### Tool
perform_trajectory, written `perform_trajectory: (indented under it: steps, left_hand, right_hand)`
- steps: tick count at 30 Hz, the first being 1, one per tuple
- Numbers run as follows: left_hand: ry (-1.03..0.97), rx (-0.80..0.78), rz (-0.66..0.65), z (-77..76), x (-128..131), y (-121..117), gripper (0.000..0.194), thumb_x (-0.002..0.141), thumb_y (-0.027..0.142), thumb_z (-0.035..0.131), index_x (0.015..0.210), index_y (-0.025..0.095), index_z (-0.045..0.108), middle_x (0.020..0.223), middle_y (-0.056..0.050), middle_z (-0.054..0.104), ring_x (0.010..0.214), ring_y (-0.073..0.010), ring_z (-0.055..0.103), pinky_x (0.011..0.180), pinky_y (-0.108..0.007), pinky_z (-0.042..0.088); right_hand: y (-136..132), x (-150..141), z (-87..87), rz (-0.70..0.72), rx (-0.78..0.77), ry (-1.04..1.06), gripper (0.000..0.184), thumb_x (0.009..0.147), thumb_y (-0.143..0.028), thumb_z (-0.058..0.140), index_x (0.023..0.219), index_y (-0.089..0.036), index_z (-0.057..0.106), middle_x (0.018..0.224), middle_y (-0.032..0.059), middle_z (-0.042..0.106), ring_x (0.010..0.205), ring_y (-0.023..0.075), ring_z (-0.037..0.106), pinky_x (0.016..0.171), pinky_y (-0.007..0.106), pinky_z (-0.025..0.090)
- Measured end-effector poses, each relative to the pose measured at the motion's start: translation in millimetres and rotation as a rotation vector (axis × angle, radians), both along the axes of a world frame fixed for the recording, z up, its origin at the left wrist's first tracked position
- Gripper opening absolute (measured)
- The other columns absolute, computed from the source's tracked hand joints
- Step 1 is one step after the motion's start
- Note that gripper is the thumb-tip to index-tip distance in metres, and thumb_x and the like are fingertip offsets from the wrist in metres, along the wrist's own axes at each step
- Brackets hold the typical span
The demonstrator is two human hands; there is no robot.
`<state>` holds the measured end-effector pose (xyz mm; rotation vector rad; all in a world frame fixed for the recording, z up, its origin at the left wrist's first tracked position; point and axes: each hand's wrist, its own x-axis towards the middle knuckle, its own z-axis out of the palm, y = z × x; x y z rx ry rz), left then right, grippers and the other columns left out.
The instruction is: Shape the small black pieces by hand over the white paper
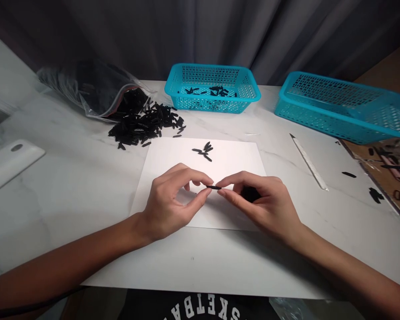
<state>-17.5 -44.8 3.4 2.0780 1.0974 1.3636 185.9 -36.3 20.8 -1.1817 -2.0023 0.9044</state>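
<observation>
Between my two hands a small, slim black piece with tapered ends (pixel 214 187) is held level above a white sheet of paper (pixel 173 155). My left hand (pixel 171 200) pinches its left end with thumb and forefinger. At the other end, the thumb and forefinger of my right hand (pixel 266 200) are closed on it. Something dark (pixel 250 194) shows beneath the curled fingers of my right hand; I cannot make out what it is. Several similar black pieces (pixel 205 152) lie in a loose group on the paper, just beyond my fingertips.
A clear zip bag (pixel 96 91) spills a heap of black pieces (pixel 143 124) at the back left. One blue basket (pixel 212 106) holds several; another blue basket (pixel 340 118) stands right. A white pencil-like stick (pixel 308 162), stray pieces (pixel 349 174) and a white board (pixel 15 162) lie around.
</observation>
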Motion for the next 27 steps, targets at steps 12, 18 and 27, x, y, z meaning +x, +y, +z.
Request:
perform_trajectory:
  steps: [12, 18, 27]
  left_hand:
    - [-0.124, -0.47, -0.005, 5.0, -2.7, 1.9, 0.01, 0.092, 0.023, 0.062, 0.094, 0.02, 0.071, 0.082, 0.001, 0.074, 0.078, -0.0113, 0.066, 0.066, -0.023, 0.048]
    - [-0.027, -0.22, 0.0, 4.4, 1.4, -1.8, 0.004, 0.081, 0.013, 0.073, 0.082, 0.017, 0.073, 0.075, 0.001, 0.073, 0.07, -0.0096, 0.06, 0.062, -0.022, 0.046]
    - [-0.057, -0.28, -0.043, 5.1, -0.7, -2.1, 0.005, 0.082, 0.014, 0.074, 0.084, 0.019, 0.074, 0.075, 0.003, 0.074, 0.069, -0.0086, 0.059, 0.063, -0.021, 0.047]
  right_hand:
    - [-3.3, 1.2, -5.8, 0.003, 0.305, -0.001, 0.01, 0.087, -0.009, 0.068, 0.092, -0.016, 0.073, 0.06, -0.0049, 0.059, 0.049, 0.0052, 0.047, 0.048, 0.02, 0.037]
    - [-3.8, 0.0, -3.6, -0.024, 0.281, 0.028, 0.007, 0.087, -0.012, 0.07, 0.092, -0.015, 0.072, 0.057, -0.0058, 0.054, 0.047, 0.0053, 0.042, 0.046, 0.02, 0.035]
    - [0.0, -0.2, 2.0, -0.066, -0.09, 0.133, 0.007, 0.086, -0.024, 0.073, 0.09, -0.019, 0.075, 0.054, -0.0057, 0.052, 0.048, 0.0068, 0.039, 0.044, 0.021, 0.03]
